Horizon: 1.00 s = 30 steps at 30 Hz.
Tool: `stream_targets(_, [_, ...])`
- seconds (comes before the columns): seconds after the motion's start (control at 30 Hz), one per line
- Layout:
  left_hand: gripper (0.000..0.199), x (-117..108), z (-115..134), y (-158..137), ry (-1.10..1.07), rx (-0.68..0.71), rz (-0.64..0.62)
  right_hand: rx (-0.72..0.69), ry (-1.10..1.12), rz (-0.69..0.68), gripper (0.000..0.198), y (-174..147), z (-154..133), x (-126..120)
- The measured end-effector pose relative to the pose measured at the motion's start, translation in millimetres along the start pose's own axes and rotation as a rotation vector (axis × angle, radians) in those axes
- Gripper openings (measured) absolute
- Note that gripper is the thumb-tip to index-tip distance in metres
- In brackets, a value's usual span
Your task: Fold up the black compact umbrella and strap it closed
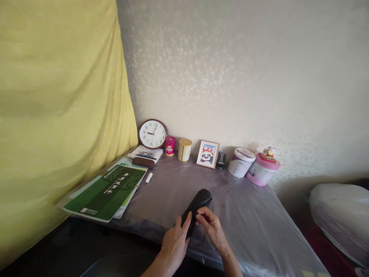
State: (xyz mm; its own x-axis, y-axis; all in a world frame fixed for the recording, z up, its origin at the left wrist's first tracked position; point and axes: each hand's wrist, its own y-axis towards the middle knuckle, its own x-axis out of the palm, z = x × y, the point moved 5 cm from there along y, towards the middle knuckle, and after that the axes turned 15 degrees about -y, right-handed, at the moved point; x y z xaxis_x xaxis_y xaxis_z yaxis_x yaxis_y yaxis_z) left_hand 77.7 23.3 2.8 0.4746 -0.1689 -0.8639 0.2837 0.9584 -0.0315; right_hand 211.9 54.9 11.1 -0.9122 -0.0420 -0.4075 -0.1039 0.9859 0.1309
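Note:
A folded black umbrella (200, 201) lies slantwise at the front of the table, its rounded end pointing away from me and to the right. My left hand (176, 239) is wrapped round its near part from the left, fingers along the dark fabric. On the other side, my right hand (211, 227) pinches thumb and forefinger together at the umbrella's right edge. The small part in that pinch is too dark to make out. The umbrella's near end is hidden behind my left hand.
Green booklets (105, 192), a brown case (143, 162) and a white oval item (149, 177) lie at left. Along the wall stand a clock (153, 134), a pink can (170, 146), a yellow can (185, 150), a panda picture (207, 154), a stapler-like black item (221, 160) and two tubs (241, 163).

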Motion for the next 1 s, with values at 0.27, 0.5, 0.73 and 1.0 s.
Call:
stream_targets(0.27, [0.072, 4.8, 0.1, 0.3, 0.058, -0.003, 0.012, 0.055, -0.106, -0.035, 0.023, 24.5, -10.7, 8.8])
stream_targets(0.5, [0.069, 4.9, 0.7, -1.9, 0.048, -0.009, -0.028, 0.068, -0.403, -0.009, 0.010, 41.0, -4.4, 13.3])
stream_targets(0.73, [0.073, -2.3, -8.6, -11.1, -0.148, -0.008, -0.088, 0.039, -0.523, 0.012, 0.010, 48.2, -9.8, 14.1])
stream_targets(1.0, [0.080, -1.4, -24.9, -23.0, -0.247, 0.010, -0.073, 0.145, -0.176, 0.070, 0.033, 47.8, -6.5, -0.1])
